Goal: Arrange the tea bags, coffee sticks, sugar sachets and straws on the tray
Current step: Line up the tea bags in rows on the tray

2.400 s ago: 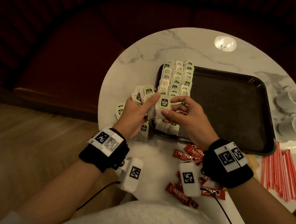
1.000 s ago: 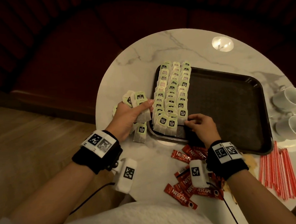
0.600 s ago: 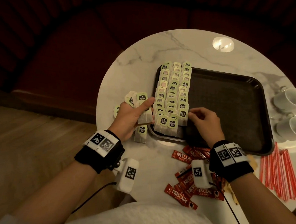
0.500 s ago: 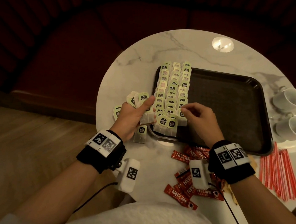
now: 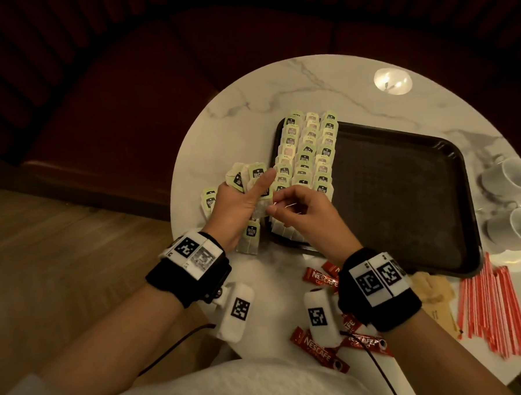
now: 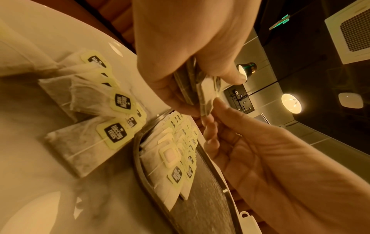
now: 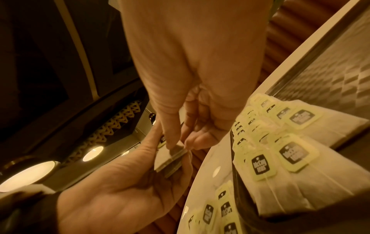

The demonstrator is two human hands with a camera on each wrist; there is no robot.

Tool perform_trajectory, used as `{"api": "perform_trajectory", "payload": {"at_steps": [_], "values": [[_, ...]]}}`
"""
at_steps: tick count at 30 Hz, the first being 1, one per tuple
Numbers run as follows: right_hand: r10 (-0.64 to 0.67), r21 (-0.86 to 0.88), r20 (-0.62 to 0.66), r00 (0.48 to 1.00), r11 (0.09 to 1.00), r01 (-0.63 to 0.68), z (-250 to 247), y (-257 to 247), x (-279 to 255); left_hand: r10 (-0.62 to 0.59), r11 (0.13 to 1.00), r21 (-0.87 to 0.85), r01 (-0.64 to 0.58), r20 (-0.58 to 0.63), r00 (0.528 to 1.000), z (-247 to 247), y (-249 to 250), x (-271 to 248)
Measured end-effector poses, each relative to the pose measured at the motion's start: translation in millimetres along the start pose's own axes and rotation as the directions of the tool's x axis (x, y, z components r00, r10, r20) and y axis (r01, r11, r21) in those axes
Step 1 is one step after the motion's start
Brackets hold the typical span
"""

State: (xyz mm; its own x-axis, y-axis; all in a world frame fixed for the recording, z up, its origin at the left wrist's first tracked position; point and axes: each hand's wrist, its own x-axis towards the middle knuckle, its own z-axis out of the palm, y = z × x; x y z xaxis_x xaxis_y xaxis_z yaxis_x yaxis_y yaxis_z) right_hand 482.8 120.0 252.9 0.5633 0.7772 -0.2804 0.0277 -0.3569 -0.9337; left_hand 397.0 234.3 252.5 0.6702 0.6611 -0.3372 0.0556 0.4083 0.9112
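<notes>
My left hand (image 5: 247, 192) grips a small stack of green-tagged tea bags (image 5: 256, 175) just left of the black tray (image 5: 403, 189). My right hand (image 5: 276, 202) meets it and pinches the lower corner of one bag in that stack (image 6: 206, 93); the right wrist view shows the same pinch on the stack (image 7: 170, 159). Three rows of tea bags (image 5: 308, 152) lie overlapped along the tray's left side. Loose tea bags (image 5: 209, 198) lie on the table under my left hand. Red coffee sticks (image 5: 317, 277), brown sugar sachets (image 5: 433, 294) and red-striped straws (image 5: 494, 306) lie on the table near me.
The round marble table (image 5: 307, 83) holds two white cups (image 5: 511, 178) at its right edge and a bright light reflection (image 5: 393, 81) at the back. The tray's right two thirds are bare. A dark red sofa lies beyond the table.
My right hand left the near end of the tray's rows and came back left to the stack in my left hand, where it now pinches a bag. The left hand stayed put.
</notes>
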Motion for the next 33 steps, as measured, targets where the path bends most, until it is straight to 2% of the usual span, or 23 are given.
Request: {"api": "perform_trajectory", "payload": {"at_steps": [4,10,15,22,29,33], "values": [[0.027,0.001,0.013,1.0,1.0,-0.027,-1,-1,-1,-0.04,0.999,-0.01,0.04,-0.021,0.999,-1,-4,-2],[0.089,0.13,-0.049,0.995,0.988,-0.082,-14,1,-3,-0.108,0.991,-0.076,0.114,0.078,0.991,-4,1,-4],[0.063,0.204,-0.076,0.995,0.978,-0.046,-25,0,-5,-0.074,0.996,-0.033,0.078,0.121,0.99,-9,1,-2],[0.005,0.106,-0.122,0.993,0.994,0.008,-30,1,-9,-0.04,0.999,0.014,0.038,0.16,0.986,-8,0,-2],[-0.011,0.147,-0.103,0.995,0.989,0.026,-39,6,-14,-0.021,0.995,0.096,0.002,0.205,0.979,-8,0,-2],[0.036,0.197,-0.194,0.98,0.98,0.003,-50,18,-15,-0.084,0.993,0.094,0.066,0.208,0.975,-7,-3,-3]]}}
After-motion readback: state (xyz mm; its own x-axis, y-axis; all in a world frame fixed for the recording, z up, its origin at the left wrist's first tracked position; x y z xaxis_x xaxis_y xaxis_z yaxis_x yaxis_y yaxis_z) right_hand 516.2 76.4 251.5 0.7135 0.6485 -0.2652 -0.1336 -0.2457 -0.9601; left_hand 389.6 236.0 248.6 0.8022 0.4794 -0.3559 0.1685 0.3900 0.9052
